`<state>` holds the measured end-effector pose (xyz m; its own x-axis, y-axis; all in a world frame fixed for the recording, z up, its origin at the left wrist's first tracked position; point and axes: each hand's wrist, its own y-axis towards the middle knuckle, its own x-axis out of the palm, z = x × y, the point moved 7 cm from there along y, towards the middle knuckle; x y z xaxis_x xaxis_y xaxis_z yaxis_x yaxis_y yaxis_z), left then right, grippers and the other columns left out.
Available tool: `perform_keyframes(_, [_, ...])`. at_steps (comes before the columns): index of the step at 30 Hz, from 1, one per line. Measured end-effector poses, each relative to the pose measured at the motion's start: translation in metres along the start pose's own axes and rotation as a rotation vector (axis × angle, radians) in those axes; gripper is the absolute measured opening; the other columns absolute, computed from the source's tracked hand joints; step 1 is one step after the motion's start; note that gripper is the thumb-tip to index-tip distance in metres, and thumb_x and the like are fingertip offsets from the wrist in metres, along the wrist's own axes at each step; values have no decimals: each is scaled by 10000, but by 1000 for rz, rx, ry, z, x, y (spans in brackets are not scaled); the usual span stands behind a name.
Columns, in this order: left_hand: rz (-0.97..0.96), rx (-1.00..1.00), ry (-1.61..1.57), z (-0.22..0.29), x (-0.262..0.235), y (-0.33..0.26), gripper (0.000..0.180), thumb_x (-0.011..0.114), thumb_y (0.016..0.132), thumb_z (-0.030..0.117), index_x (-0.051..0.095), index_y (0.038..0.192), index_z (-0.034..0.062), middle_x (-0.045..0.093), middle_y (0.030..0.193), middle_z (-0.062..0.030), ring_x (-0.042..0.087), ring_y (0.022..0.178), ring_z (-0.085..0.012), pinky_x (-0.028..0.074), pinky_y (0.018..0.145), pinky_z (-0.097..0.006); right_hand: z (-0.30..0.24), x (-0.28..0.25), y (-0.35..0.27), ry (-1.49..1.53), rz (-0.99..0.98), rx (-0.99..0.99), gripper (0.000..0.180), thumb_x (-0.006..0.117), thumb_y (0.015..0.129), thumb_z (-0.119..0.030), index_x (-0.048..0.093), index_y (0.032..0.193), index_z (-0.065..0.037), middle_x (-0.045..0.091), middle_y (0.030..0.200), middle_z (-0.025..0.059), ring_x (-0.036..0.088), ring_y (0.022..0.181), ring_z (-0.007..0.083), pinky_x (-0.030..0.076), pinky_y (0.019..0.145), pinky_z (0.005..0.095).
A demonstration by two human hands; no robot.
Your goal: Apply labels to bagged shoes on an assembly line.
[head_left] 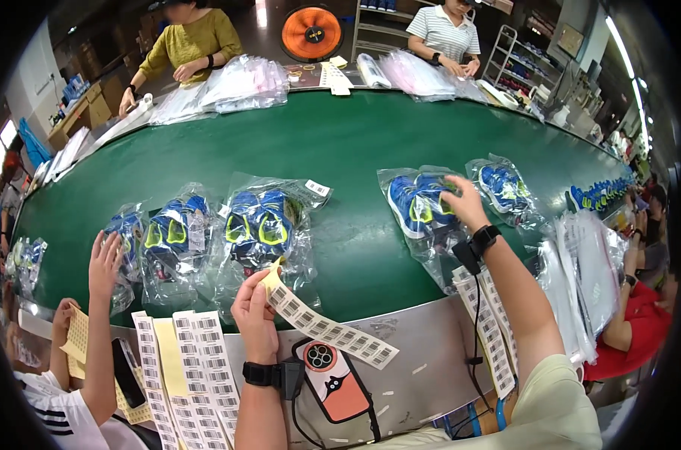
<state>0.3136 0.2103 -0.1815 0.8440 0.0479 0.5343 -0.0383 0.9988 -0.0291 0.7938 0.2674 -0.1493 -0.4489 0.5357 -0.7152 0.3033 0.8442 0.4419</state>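
My left hand (256, 311) is closed on the end of a strip of barcode stickers (333, 331), pinched where its yellowish backing curls up. The strip slants down to the right over the metal table edge. My right hand (466, 204) reaches over a pair of blue sneakers (406, 206) in a clear plastic bag, fingers apart and curved. Whether its fingertips touch the bag is hard to tell. Just beyond my left hand lies another bagged pair of blue and lime sneakers (259, 225), with a white label on its bag.
The green conveyor belt (340, 142) also carries more bagged sneakers (177, 225) at left and a pair (503, 186) at right. Sticker sheets (205, 375) and a phone (333, 379) lie on the metal ledge (423, 352). A co-worker's hand (104, 262) is at left; clear bags (580, 277) lie right.
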Motion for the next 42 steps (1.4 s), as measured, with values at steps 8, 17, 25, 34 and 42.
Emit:
perform_keyframes(8, [-6,-55,89,-1,7,-13,371,564,888,-29,518,1256,-33,654,1038,-88,640,858,-100,535,694,-211,-99,92,-25,440,-378,48,632,668,747,-26,474,1346,-75,547,1268,175,520,1172,263,398,1011,335])
perform_keyframes(17, [11,14,95,6,9,-27,385,599,891,-11,501,1262,5,653,950,-46,608,837,-83,504,709,-211,-288,97,-141,463,-965,-286,267,693,842,-222,645,771,32,598,611,73,515,534,148,422,520,295])
perform_keyframes(25, [-54,28,227,7,18,-23,234,638,883,14,630,1112,-33,665,877,-14,571,777,-26,448,668,-173,-284,77,-128,701,-648,-110,126,692,813,-81,645,845,31,597,682,87,509,577,79,427,525,278])
perform_keyframes(34, [-73,28,362,0,21,-28,252,635,880,12,604,1123,-47,689,918,-75,599,816,-46,474,697,-183,-295,59,-122,516,-472,-469,68,670,763,9,637,820,-7,591,886,81,577,829,261,471,692,329])
perform_keyframes(42, [-160,-71,267,-10,38,-29,316,614,871,-45,541,1178,-48,664,1068,-121,627,923,-90,518,765,-213,-283,39,-128,428,-318,-646,104,673,749,11,620,836,24,593,962,102,567,883,274,478,745,357])
